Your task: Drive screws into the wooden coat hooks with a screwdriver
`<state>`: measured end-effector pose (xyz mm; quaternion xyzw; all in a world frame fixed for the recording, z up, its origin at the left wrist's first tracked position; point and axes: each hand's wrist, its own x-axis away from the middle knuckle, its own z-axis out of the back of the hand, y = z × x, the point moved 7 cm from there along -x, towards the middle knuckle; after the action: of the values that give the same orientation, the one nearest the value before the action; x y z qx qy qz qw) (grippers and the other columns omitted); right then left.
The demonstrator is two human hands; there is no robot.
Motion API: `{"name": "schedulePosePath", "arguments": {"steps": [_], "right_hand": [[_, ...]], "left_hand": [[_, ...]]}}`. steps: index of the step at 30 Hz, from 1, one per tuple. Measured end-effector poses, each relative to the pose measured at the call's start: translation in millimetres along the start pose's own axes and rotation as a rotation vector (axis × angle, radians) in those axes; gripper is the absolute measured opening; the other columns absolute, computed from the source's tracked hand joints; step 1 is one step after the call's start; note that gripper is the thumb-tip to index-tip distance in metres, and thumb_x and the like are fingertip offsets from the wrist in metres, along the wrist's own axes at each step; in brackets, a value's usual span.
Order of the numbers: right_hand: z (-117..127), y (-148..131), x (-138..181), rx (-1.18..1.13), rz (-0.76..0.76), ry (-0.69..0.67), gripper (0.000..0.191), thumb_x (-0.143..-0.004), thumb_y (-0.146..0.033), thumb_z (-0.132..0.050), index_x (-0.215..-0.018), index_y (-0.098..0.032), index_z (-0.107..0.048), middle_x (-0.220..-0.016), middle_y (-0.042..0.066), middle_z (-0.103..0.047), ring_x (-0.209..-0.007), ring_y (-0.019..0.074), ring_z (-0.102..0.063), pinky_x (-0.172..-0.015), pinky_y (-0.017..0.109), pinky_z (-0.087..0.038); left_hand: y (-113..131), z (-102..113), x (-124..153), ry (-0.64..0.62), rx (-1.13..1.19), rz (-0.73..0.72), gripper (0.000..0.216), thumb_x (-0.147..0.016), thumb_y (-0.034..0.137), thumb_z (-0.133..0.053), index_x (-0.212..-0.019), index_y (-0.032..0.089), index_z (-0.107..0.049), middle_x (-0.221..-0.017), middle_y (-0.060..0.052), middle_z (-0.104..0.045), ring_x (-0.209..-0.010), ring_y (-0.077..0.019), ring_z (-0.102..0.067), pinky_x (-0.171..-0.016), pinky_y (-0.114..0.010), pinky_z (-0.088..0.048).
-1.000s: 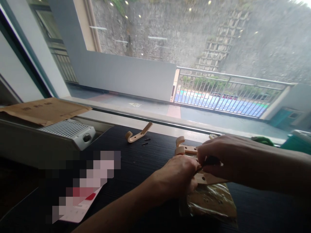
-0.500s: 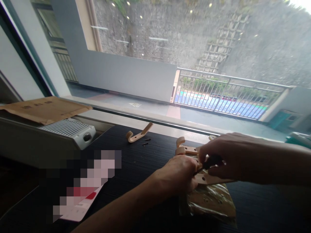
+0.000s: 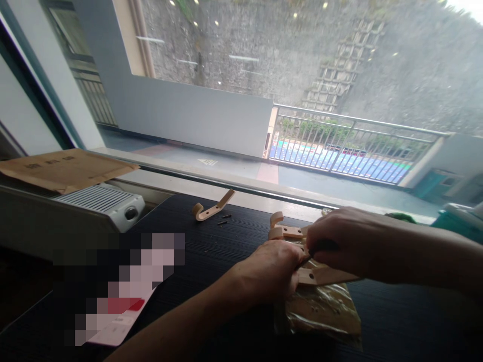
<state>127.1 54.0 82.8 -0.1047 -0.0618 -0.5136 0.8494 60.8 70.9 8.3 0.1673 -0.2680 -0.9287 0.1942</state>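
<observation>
My left hand [image 3: 277, 261] is closed on a wooden hook [image 3: 312, 275], part of a group of pale bent-wood hooks with screw holes. Another hook [image 3: 289, 230] of the group curls up just beyond its knuckles. In my right hand [image 3: 335, 239] is a dark-handled screwdriver [image 3: 308, 257], mostly covered by the fingers, its thin shaft pointing down toward my left fingertips. Whether its tip sits in a screw cannot be seen. Beneath the hooks lies a clear plastic bag [image 3: 324, 314] with something brown inside.
A loose wooden hook [image 3: 213, 210] lies near the window side of the black table [image 3: 211, 246], two small screws [image 3: 224, 220] beside it. To the left are a pinkish card [image 3: 121, 327], partly blurred, and a brown envelope [image 3: 68, 168] on a white vented unit [image 3: 101, 198].
My right hand has turned and its fingers have closed further around the screwdriver handle. The left hand keeps its grip, and the whole view has shifted slightly.
</observation>
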Motion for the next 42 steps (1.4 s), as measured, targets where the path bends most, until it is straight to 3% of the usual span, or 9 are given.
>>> {"name": "schedulePosePath", "arguments": {"steps": [4, 10, 14, 20, 24, 27, 36, 42], "right_hand": [[-3.6, 7.7, 2.5, 0.013, -0.042, -0.033, 0.023, -0.086, -0.03, -0.049, -0.081, -0.025, -0.07, -0.065, -0.003, -0.063, -0.054, 0.01, -0.048, -0.049, 0.022, -0.028], [4.1, -7.1, 3.9, 0.066, 0.025, -0.017, 0.018, -0.08, -0.02, -0.052, -0.085, -0.027, -0.067, -0.075, -0.004, -0.068, -0.062, 0.0109, -0.055, -0.055, 0.023, -0.031], [0.7, -7.2, -3.5, 0.056, 0.079, -0.022, 0.017, -0.079, -0.019, -0.049, -0.073, -0.024, -0.064, -0.066, -0.006, -0.064, -0.055, 0.0083, -0.049, -0.05, 0.022, -0.029], [-0.8, 12.6, -6.7, 0.111, -0.106, -0.011, 0.025, -0.082, -0.037, -0.051, -0.067, -0.022, -0.065, -0.054, -0.004, -0.056, -0.047, 0.0087, -0.039, -0.045, 0.023, -0.023], [5.4, 1.4, 3.3, 0.074, -0.025, -0.018, 0.012, -0.08, -0.026, -0.054, -0.076, -0.025, -0.065, -0.065, -0.005, -0.064, -0.055, 0.0094, -0.048, -0.05, 0.022, -0.028], [7.7, -6.7, 5.2, 0.01, 0.036, -0.004, 0.017, -0.081, -0.02, -0.051, -0.083, -0.027, -0.066, -0.076, -0.006, -0.067, -0.063, 0.0094, -0.054, -0.055, 0.022, -0.032], [6.4, -2.4, -2.0, 0.212, -0.016, 0.049, 0.023, -0.083, -0.028, -0.048, -0.064, -0.021, -0.06, -0.057, -0.004, -0.058, -0.048, 0.0086, -0.04, -0.047, 0.024, -0.023], [14.3, -11.5, 1.7, 0.107, 0.029, 0.006, 0.013, -0.078, -0.019, -0.052, -0.072, -0.024, -0.062, -0.063, -0.006, -0.062, -0.053, 0.0083, -0.047, -0.048, 0.022, -0.025]], "left_hand": [[0.0, 0.5, 0.3, 0.011, 0.043, 0.0, 0.013, -0.077, 0.007, -0.05, -0.077, 0.014, -0.061, -0.077, -0.005, -0.063, -0.072, -0.0151, -0.058, -0.065, -0.023, -0.041], [-3.1, -0.6, 0.7, -0.007, 0.018, 0.039, 0.01, -0.076, 0.01, -0.053, -0.069, 0.014, -0.059, -0.071, -0.003, -0.061, -0.064, -0.0127, -0.055, -0.057, -0.022, -0.037], [-5.6, -2.2, 0.7, -0.01, 0.002, 0.059, 0.01, -0.077, 0.012, -0.052, -0.071, 0.014, -0.06, -0.073, -0.005, -0.063, -0.066, -0.0137, -0.057, -0.059, -0.022, -0.038], [-7.8, -5.1, 1.0, -0.018, -0.01, 0.092, 0.012, -0.079, 0.015, -0.052, -0.075, 0.013, -0.063, -0.073, -0.006, -0.064, -0.071, -0.0168, -0.059, -0.064, -0.025, -0.041], [-3.7, -1.8, 0.5, -0.015, 0.016, 0.063, 0.012, -0.079, 0.014, -0.052, -0.08, 0.013, -0.065, -0.076, -0.005, -0.063, -0.07, -0.0148, -0.058, -0.063, -0.024, -0.041], [-3.0, -1.4, -0.3, -0.033, -0.015, 0.055, 0.011, -0.079, 0.013, -0.053, -0.077, 0.013, -0.064, -0.077, -0.004, -0.063, -0.072, -0.015, -0.059, -0.064, -0.024, -0.042], [-8.6, -4.6, 0.6, 0.009, 0.03, 0.05, 0.015, -0.082, 0.015, -0.049, -0.087, 0.014, -0.064, -0.091, -0.008, -0.067, -0.086, -0.0188, -0.062, -0.075, -0.026, -0.045], [-5.0, -2.8, -0.1, -0.013, -0.013, 0.035, 0.012, -0.081, 0.015, -0.051, -0.079, 0.014, -0.063, -0.079, -0.006, -0.065, -0.074, -0.0158, -0.06, -0.067, -0.025, -0.042]]}}
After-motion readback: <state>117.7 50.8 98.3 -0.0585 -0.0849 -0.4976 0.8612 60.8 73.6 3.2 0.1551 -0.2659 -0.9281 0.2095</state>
